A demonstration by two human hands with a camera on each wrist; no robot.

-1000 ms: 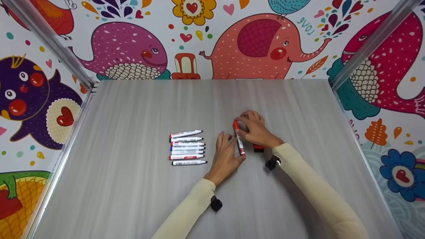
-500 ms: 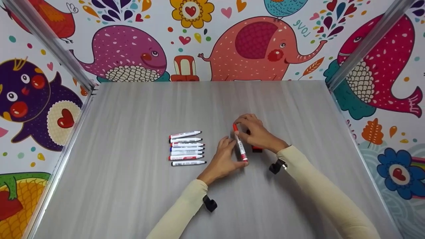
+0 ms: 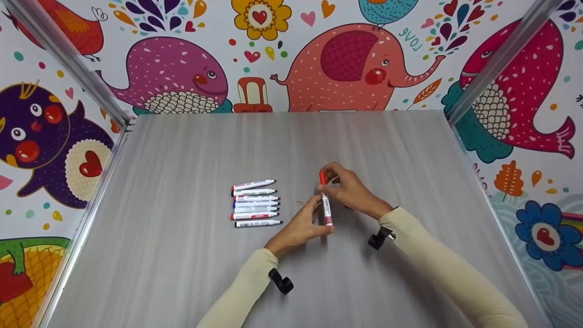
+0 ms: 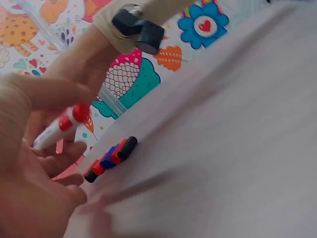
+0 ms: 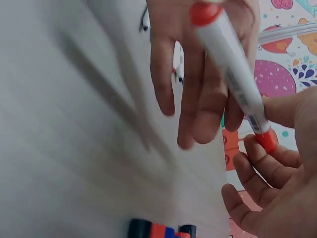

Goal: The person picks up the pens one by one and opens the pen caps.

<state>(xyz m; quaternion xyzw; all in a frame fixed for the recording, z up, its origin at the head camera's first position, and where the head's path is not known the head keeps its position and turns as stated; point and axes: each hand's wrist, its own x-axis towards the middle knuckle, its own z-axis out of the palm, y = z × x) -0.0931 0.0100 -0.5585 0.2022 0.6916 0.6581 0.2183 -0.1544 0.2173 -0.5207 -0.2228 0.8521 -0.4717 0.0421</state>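
My right hand [image 3: 353,189] pinches a white marker [image 3: 326,209] by its red cap [image 3: 322,177], thumb against fingers. The marker is held above the table, its other red end [image 4: 79,113] toward me. Around that lower end is my left hand [image 3: 296,230], thumb right at it and fingers stretched out beside the barrel; in the right wrist view those fingers [image 5: 190,94] are straight behind the marker. A row of loose black, red and blue caps [image 4: 111,158] lies on the table, hidden under my right hand in the head view.
Several uncapped white markers [image 3: 257,210] lie side by side left of my hands, tips pointing right. The grey table [image 3: 182,255] meets a cartoon-printed wall [image 3: 255,59] at the back, with metal posts [image 3: 82,59] at the corners.
My left hand has shifted down and left, its thumb staying by the marker's lower end. The marker has moved slightly down with my right hand, which has come to cover the caps in the head view.
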